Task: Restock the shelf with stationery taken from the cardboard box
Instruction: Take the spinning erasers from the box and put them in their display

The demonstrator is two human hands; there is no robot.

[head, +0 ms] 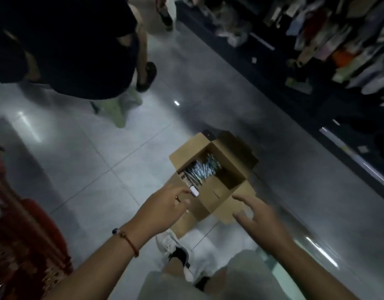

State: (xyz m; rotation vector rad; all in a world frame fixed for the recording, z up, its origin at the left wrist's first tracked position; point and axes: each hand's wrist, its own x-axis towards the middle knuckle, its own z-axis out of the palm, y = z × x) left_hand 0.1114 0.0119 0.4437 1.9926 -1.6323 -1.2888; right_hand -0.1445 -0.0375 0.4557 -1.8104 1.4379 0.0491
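Reaching down, my left hand (165, 202) pinches a small white thing (193, 190) over the near edge of the cardboard box (225, 204) on the floor. My right hand (258, 215) is spread wide and holds nothing. Lots of pens (199, 169) still fill the box. The shelf (316, 61), far right, still needs more.

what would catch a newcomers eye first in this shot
Probably the open cardboard box on the grey tiled floor at centre, with a heap of pens inside. Just below it both hands reach in: the left hand pinches a small white item, the right hand is spread open. Another person in dark clothes stands upper left.
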